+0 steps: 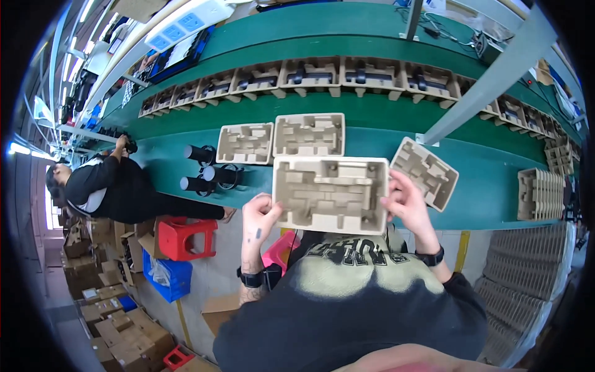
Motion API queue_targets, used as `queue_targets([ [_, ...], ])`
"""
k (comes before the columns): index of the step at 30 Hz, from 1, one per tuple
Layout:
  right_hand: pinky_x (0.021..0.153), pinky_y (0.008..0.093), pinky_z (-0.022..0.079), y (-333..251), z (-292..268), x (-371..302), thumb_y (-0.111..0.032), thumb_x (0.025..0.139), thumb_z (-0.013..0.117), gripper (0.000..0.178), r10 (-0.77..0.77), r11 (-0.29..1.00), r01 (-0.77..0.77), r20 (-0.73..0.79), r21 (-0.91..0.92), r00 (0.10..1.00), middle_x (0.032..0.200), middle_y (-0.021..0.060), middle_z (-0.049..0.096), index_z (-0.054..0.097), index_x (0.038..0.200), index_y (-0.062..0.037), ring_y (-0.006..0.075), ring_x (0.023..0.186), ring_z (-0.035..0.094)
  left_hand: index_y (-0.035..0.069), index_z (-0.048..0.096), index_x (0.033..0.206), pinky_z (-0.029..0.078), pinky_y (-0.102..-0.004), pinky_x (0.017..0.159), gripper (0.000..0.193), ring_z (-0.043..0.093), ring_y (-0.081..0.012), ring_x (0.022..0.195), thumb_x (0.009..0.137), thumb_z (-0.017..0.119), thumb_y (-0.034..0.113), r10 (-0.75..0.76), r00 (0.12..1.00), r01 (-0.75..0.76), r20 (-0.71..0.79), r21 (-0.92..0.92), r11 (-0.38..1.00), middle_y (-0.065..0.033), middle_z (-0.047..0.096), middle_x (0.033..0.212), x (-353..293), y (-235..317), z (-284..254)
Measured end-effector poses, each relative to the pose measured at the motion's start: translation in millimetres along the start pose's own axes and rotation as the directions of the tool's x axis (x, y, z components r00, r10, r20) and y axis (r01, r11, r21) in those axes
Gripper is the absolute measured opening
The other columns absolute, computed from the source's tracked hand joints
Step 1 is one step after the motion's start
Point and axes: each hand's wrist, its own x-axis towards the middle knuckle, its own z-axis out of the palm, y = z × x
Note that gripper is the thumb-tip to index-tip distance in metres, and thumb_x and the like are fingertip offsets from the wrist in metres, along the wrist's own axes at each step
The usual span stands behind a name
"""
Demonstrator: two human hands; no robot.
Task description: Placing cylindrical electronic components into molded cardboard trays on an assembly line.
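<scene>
Between my hands I hold a beige molded pulp tray (331, 195) with shaped hollows, raised at the bench's near edge. My left hand (259, 218) grips its left end, thumb over the rim. The right end is pinched by my right hand (404, 201). No item shows inside it. Two like trays, a left one (244, 143) and a right one (309, 134), lie just beyond on the green bench (365, 136). A tilted pulp tray (425, 173) lies beside my right hand. Left of my left hand stand several black cylindrical devices (217, 175) with pale round ends.
A long row of pulp trays (310, 73) holding dark parts runs along the back. Stacked trays (538, 194) stand at the right. A grey metal post (489, 80) slants over the bench. Another person (118, 183) works at the left, near a red stool (186, 239).
</scene>
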Motion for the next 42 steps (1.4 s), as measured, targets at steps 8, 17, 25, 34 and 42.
queue_targets([
  [8, 0.065, 0.0224, 0.049, 74, 34, 55, 0.009, 0.076, 0.051, 0.069, -0.064, 0.896, 0.128, 0.16, -0.426, 0.985, 0.094, 0.0037, 0.06, 0.035, 0.141, -0.0038, 0.0059, 0.071, 0.058, -0.004, 0.042, 0.057, 0.031, -0.0311, 0.047, 0.028, 0.04, -0.017, 0.049, 0.072, 0.064, 0.007, 0.196, 0.979, -0.196, -0.059, -0.003, 0.981, -0.0093, 0.04, 0.055, -2, -72, -11],
  [17, 0.07, 0.0231, 0.049, 51, 86, 54, 0.006, 0.076, 0.053, 0.064, -0.163, 0.919, 0.124, -0.077, -0.374, 0.984, 0.097, 0.0045, 0.065, 0.039, 0.139, -0.0014, 0.0084, 0.077, 0.059, 0.0, 0.048, 0.055, 0.031, -0.0293, 0.049, 0.024, 0.041, -0.0096, 0.054, 0.073, 0.062, 0.007, 0.168, 0.98, -0.187, -0.106, -0.207, 0.96, -0.0036, 0.047, 0.055, 27, -97, -40],
  [25, 0.07, 0.0371, 0.052, 118, 81, 58, -0.012, 0.08, 0.058, 0.052, -0.544, 0.492, 0.181, -0.139, -0.851, 0.828, 0.089, 0.0139, 0.066, 0.049, 0.13, -0.0032, 0.0264, 0.073, 0.064, 0.001, 0.059, 0.067, 0.044, -0.0262, 0.065, 0.007, 0.054, -0.0107, 0.068, 0.073, 0.057, 0.002, -0.148, 0.981, -0.002, -0.128, -0.764, 0.645, -0.003, 0.062, 0.076, 28, -160, -133],
  [34, 0.069, 0.0455, 0.05, 185, 55, 34, -0.015, 0.083, 0.056, 0.028, -0.157, 0.582, -0.363, -0.539, -0.728, 0.828, 0.081, 0.0233, 0.065, 0.058, 0.107, -0.0015, 0.0371, 0.077, 0.065, 0.001, 0.057, 0.068, 0.043, -0.0247, 0.064, 0.016, 0.054, -0.0063, 0.071, 0.082, 0.062, 0.007, -0.113, 0.99, 0.059, -0.09, -0.464, 0.884, -0.001, 0.062, 0.081, 7, -292, -134],
  [42, 0.076, 0.0375, 0.051, 184, 77, 15, -0.022, 0.091, 0.057, 0.034, -0.222, 0.717, -0.251, -0.555, -0.65, 0.802, 0.097, 0.0199, 0.066, 0.057, 0.118, -0.0022, 0.0268, 0.088, 0.066, -0.002, 0.06, 0.086, 0.048, -0.0393, 0.066, 0.022, 0.063, -0.0287, 0.076, 0.09, 0.059, 0.019, -0.242, 0.966, 0.163, 0.095, 0.501, 0.85, -0.0161, 0.065, 0.084, 54, -224, -97],
])
